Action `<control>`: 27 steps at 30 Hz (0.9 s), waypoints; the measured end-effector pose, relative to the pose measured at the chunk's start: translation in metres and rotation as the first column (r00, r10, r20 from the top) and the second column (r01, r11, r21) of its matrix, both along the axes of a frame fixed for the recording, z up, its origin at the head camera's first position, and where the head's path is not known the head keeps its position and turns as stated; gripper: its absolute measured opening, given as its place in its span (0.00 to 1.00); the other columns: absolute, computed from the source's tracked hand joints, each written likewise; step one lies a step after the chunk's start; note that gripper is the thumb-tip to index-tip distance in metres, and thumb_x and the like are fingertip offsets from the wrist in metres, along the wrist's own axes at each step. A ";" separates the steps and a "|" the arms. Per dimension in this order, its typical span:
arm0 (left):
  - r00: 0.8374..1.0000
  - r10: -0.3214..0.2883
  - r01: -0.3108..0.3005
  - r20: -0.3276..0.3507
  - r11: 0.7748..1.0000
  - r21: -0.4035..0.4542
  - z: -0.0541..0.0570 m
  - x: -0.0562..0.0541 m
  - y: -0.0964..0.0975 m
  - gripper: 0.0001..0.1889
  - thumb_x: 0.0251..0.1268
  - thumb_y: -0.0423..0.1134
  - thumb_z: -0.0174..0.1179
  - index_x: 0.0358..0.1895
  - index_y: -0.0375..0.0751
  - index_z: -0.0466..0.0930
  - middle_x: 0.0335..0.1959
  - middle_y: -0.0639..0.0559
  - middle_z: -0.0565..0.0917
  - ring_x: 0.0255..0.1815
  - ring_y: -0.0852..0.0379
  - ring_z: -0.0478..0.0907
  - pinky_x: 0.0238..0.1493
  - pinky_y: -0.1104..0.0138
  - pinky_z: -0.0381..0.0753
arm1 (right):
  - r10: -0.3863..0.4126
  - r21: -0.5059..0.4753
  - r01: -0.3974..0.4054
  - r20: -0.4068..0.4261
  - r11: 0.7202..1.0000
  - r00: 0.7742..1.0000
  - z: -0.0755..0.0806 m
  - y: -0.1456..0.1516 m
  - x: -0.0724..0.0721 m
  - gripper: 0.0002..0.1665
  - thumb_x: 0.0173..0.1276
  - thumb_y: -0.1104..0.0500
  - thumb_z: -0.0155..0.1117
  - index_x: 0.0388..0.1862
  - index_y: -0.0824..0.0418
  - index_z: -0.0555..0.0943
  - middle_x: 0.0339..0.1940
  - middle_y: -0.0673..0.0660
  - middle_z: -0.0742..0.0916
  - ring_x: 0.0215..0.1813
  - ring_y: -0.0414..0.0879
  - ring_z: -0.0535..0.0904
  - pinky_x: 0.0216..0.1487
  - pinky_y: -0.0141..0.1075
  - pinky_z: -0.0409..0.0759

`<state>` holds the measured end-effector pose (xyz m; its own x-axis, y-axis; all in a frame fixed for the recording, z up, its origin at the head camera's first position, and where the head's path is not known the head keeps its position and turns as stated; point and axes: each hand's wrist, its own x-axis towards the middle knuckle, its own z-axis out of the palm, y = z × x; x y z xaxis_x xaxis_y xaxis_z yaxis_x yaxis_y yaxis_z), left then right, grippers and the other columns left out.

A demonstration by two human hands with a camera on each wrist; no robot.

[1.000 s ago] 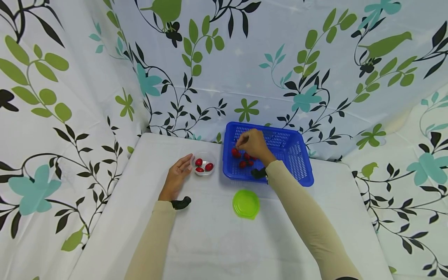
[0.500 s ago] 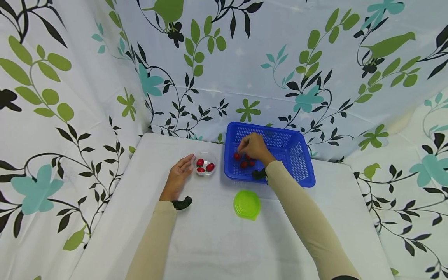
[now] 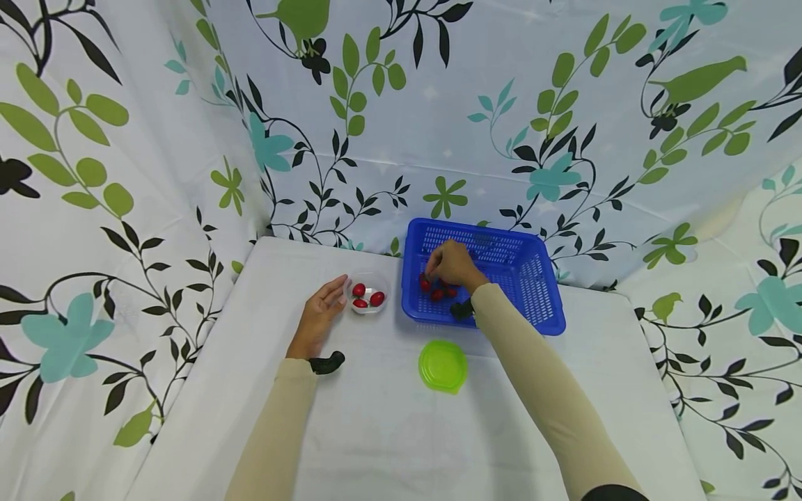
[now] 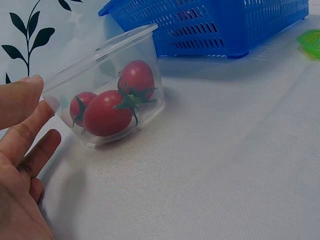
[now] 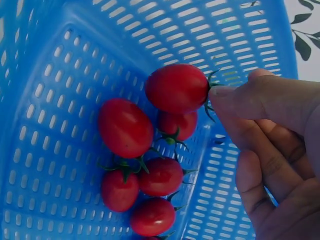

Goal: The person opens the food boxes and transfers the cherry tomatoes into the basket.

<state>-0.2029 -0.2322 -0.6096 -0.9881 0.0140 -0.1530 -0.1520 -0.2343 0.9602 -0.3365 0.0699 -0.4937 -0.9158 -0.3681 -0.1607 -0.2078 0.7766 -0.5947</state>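
Note:
My right hand (image 3: 452,264) is inside the blue basket (image 3: 529,306). In the right wrist view, its thumb and forefinger pinch a red cherry tomato (image 5: 177,89) by the green stem end. Several other cherry tomatoes (image 5: 125,127) lie below and beside it on the basket floor. My left hand (image 3: 318,313) is at the left of a clear plastic cup (image 3: 367,275). In the left wrist view, its thumb and forefinger touch the cup near the rim, with the fingers loosely extended. Three cherry tomatoes (image 4: 107,114) with green calyxes lie in the cup.
A light green lid (image 3: 442,366) lies on the white-covered table (image 3: 388,431), in front of the basket. The basket stands to the right of the cup. A patterned curtain (image 3: 388,139) hangs behind the table and along both sides.
My right hand has shifted slightly down and to the right inside the basket. The left hand stays at the cup, and the tomatoes in the cup have not moved.

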 end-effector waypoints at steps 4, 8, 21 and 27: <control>1.000 0.001 -0.001 -0.008 1.000 0.006 0.001 0.000 0.000 0.28 0.82 0.33 0.57 0.80 0.52 0.69 0.82 0.56 0.70 0.86 0.59 0.61 0.87 0.57 0.55 | 0.008 0.019 -0.009 0.027 1.000 1.000 -0.002 0.000 -0.003 0.04 0.60 0.70 0.78 0.28 0.63 0.92 0.31 0.54 0.93 0.38 0.49 0.85 0.42 0.39 0.84; 1.000 0.002 -0.002 -0.007 1.000 0.008 0.001 0.001 0.000 0.28 0.82 0.33 0.57 0.80 0.52 0.69 0.82 0.56 0.71 0.86 0.59 0.61 0.87 0.57 0.55 | 0.018 0.026 -0.019 0.045 0.999 0.999 -0.005 0.000 -0.005 0.06 0.59 0.71 0.78 0.27 0.62 0.92 0.31 0.54 0.93 0.38 0.49 0.85 0.41 0.37 0.84; 1.000 0.005 -0.005 -0.008 1.000 0.014 0.004 0.001 0.000 0.28 0.82 0.33 0.58 0.80 0.51 0.69 0.82 0.54 0.71 0.85 0.58 0.62 0.87 0.57 0.56 | 0.032 0.089 -0.038 0.064 0.995 0.997 -0.010 -0.002 -0.013 0.08 0.57 0.72 0.80 0.26 0.60 0.92 0.32 0.54 0.93 0.37 0.48 0.85 0.39 0.36 0.85; 1.000 0.010 -0.010 -0.005 1.000 0.005 0.004 0.002 0.000 0.28 0.82 0.33 0.58 0.80 0.52 0.70 0.81 0.55 0.72 0.85 0.58 0.62 0.87 0.56 0.56 | 0.036 0.112 -0.043 0.060 0.993 0.998 -0.013 -0.005 -0.016 0.09 0.58 0.71 0.80 0.25 0.59 0.92 0.32 0.53 0.93 0.38 0.48 0.85 0.39 0.36 0.85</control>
